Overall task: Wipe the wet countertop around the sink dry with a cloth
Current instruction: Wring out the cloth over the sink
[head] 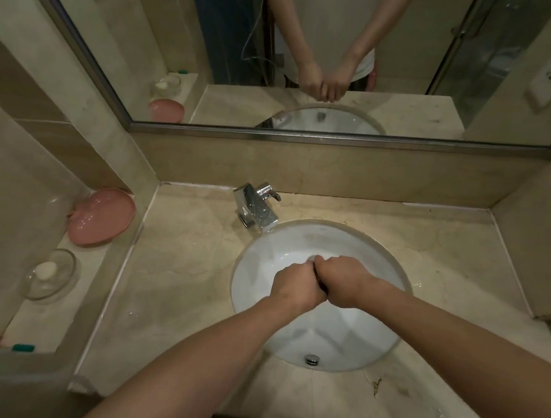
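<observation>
Forearms: both reach in from the near edge of the countertop [178,267] and meet over the sink [349,344].
Left hand [298,288]: fist-like, knuckles up, fingers curled and pressed together, touching the right hand above the middle of the basin.
Right hand [344,282]: also curled tight, fingers packed together; a small pale bit shows at its far tip, and a dark sliver sits between the two fists.
Cloth: I cannot tell whether that hidden thing between the fists is the cloth; no cloth shows plainly elsewhere.
Drain [311,359]: chrome plug at the near side of the white oval basin.
Countertop: beige marble, with shiny water drops at the near right corner and along the sink's right rim.
Faucet [256,209]: square chrome spout at the far rim of the sink, left of centre, speckled with drops.
Side ledge: on the left, a clear glass soap dish [51,274] with a white bar, and beyond it a pink plate [102,218] leaning on the wall.
Mirror [310,64]: along the far wall, reflecting the joined hands.
</observation>
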`<act>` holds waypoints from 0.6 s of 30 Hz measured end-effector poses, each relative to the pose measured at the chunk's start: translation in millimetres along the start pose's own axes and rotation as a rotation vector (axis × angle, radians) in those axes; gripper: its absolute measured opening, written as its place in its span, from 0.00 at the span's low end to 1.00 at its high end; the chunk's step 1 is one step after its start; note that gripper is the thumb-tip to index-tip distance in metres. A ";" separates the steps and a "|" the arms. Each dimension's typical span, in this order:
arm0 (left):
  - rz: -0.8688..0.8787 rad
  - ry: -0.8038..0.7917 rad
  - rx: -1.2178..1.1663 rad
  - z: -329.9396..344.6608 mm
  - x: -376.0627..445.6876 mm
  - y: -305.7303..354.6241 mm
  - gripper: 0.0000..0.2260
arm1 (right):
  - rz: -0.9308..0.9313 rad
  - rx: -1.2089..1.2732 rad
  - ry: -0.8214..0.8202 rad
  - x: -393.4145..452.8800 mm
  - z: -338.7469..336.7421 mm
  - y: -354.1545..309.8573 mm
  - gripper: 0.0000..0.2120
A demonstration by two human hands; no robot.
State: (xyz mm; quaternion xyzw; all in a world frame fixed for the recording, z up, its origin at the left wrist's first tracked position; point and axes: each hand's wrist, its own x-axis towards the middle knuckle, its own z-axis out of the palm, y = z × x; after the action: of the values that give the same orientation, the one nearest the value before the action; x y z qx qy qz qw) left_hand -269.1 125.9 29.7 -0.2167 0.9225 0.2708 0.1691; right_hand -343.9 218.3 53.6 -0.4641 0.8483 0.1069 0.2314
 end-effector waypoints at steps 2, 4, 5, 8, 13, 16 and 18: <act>0.052 0.069 0.081 13.1 2.1 -6.8 0.18 | 0.053 0.161 -0.112 2.9 6.8 1.6 0.08; 0.040 0.053 0.027 16.6 0.9 -7.1 0.18 | 0.089 0.343 -0.079 3.6 19.4 6.3 0.14; -0.004 0.006 -0.077 14.8 1.9 -7.1 0.16 | 0.091 0.446 0.013 1.3 27.4 10.0 0.23; -0.225 -0.336 -0.697 -4.5 8.4 -10.6 0.08 | -0.045 0.483 0.446 -17.5 49.8 19.9 0.43; -0.227 -1.006 -0.999 -27.7 -7.6 -11.3 0.12 | -0.381 0.166 0.746 -39.3 68.1 26.6 0.38; -0.110 -1.207 -0.935 -24.2 -17.9 -8.0 0.13 | -0.415 0.160 0.758 -46.3 52.3 24.8 0.37; -0.108 -1.211 -0.851 -23.0 -19.8 -4.8 0.13 | -0.436 0.080 0.781 -48.2 42.2 25.4 0.30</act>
State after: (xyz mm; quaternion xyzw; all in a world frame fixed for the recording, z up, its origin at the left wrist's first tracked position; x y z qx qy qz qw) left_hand -254.5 115.2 54.4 -0.1212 0.4712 0.6683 0.5627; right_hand -330.4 284.5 39.7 -0.6283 0.7579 -0.1606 -0.0710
